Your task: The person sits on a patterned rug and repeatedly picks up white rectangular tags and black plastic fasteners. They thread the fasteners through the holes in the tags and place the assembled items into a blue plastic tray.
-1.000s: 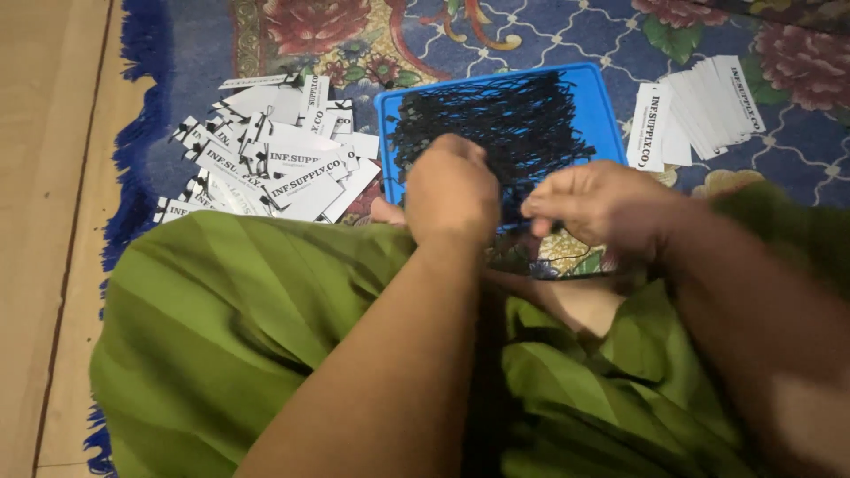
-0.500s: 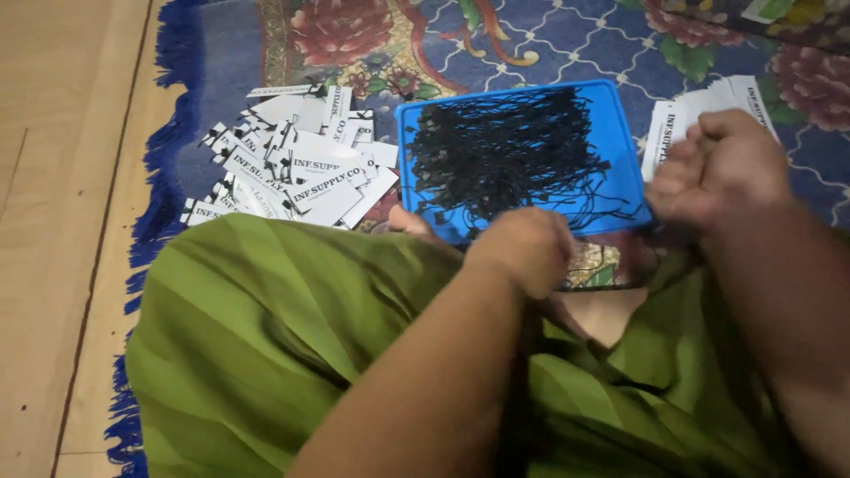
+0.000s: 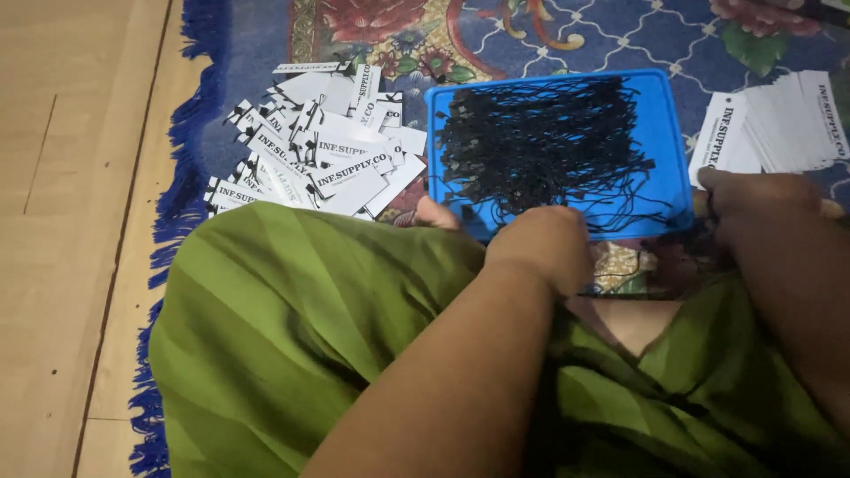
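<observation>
Head view: black strings (image 3: 544,146) in the blue tray (image 3: 668,181) could be tangled or dragged out, since the left hand (image 3: 540,248) is curled at its near edge, its hold hidden, while the right hand (image 3: 761,199) is closed near the tray's right corner, contents not discernible

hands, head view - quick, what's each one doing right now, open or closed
Left hand: curled shut at the blue tray's near edge; contents hidden.
Right hand: fingers hidden; cannot tell.

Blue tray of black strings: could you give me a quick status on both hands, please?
Left hand fisted at blue tray's near edge, grip hidden. Right hand at its right corner, grip unclear. Black strings piled inside. Nothing blocking.
</observation>
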